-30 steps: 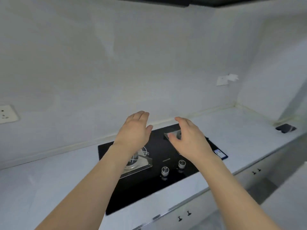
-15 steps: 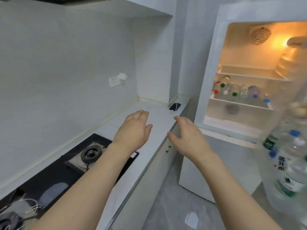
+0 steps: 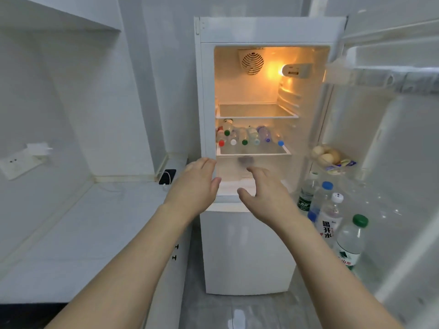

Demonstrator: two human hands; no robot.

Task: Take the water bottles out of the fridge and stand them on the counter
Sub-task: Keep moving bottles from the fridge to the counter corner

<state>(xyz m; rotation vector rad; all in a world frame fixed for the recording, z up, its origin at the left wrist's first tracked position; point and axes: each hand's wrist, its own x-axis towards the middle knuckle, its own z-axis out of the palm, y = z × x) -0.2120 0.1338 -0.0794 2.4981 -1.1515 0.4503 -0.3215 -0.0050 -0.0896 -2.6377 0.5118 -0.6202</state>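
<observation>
Two empty hands reach from the head view toward the open fridge (image 3: 261, 29), fingers loosely spread: left hand (image 3: 197, 184), right hand (image 3: 266, 193). Water bottles (image 3: 247, 136) lie on the middle shelf, above and beyond both, caps outward; door bottles (image 3: 330, 214) stand nearer the right hand. Counter (image 3: 83, 222) lies left.

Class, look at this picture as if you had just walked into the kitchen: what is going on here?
A person stands before an open fridge, both arms stretched toward it. The left hand and right hand are open and hold nothing. Bottles lie on their sides on the middle shelf, and more bottles stand in the door rack. The counter on the left has no bottle on it yet.
</observation>
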